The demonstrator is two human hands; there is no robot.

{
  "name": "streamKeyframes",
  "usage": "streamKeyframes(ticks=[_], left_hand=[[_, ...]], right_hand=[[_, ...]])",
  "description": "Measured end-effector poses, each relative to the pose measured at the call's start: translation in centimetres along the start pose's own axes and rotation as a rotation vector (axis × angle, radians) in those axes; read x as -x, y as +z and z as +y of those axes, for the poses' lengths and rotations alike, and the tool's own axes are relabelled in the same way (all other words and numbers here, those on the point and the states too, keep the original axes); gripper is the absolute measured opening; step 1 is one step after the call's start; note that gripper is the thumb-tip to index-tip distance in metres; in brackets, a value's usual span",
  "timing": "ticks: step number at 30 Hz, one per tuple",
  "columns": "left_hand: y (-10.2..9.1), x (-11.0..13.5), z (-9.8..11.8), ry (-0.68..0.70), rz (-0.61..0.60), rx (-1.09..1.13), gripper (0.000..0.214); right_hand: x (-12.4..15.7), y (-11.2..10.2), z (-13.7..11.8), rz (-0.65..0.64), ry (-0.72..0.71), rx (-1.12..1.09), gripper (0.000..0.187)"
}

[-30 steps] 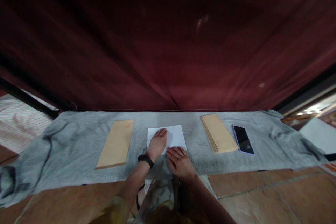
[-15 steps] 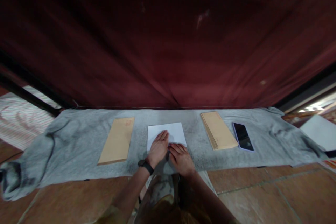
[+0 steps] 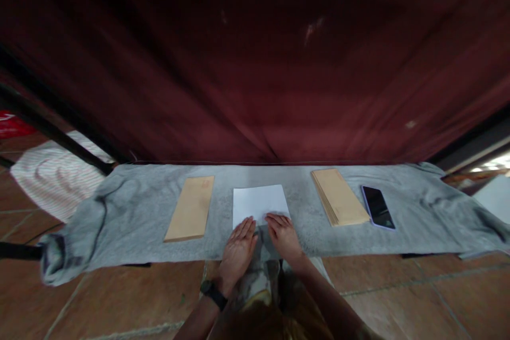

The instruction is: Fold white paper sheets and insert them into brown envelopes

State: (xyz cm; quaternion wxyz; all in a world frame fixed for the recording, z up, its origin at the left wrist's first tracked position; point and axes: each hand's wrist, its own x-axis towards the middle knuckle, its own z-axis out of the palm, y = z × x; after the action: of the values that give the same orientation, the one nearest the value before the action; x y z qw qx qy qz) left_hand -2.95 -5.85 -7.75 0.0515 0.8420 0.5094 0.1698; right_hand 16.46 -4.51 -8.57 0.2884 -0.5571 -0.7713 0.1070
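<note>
A white sheet of paper (image 3: 260,201) lies in the middle of a grey cloth (image 3: 131,212) spread on the floor. My left hand (image 3: 238,250) rests flat and open at the sheet's near left edge, fingertips touching the paper; a black band sits on its wrist. My right hand (image 3: 285,234) lies flat with fingers stretched onto the sheet's near right corner. Neither hand holds anything.
A single brown envelope (image 3: 192,208) lies left of the sheet, a stack of brown envelopes (image 3: 339,197) right of it, then a dark phone (image 3: 377,207). A dark red curtain (image 3: 255,64) hangs behind the cloth. Terracotta floor tiles (image 3: 418,297) lie in front; striped fabric (image 3: 56,175) at left.
My left hand has slid back from the middle of the sheet to its near edge. My right hand shifted slightly forward onto the near right corner. The view moved a little left.
</note>
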Motion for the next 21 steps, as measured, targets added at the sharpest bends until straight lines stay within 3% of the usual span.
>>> streamKeyframes(ticks=[6, 10, 15, 21], left_hand=[[0.4, -4.1, -1.3, -0.068, 0.088, 0.04, 0.049], [1.5, -6.3, -2.2, -0.107, 0.052, 0.001, 0.052], [2.4, -6.8, -2.9, -0.176, 0.038, -0.083, 0.055], [2.6, -7.0, -4.1, -0.243, 0.105, -0.141, 0.058]], right_hand=[[-4.5, 1.8, -1.5, -0.028, -0.015, 0.075, 0.043], [-6.5, 3.3, -1.5, -0.071, 0.025, 0.163, 0.044], [-6.9, 4.0, 0.3, -0.025, 0.014, 0.224, 0.044], [-6.9, 3.1, 3.0, 0.055, 0.046, 0.28, 0.045]])
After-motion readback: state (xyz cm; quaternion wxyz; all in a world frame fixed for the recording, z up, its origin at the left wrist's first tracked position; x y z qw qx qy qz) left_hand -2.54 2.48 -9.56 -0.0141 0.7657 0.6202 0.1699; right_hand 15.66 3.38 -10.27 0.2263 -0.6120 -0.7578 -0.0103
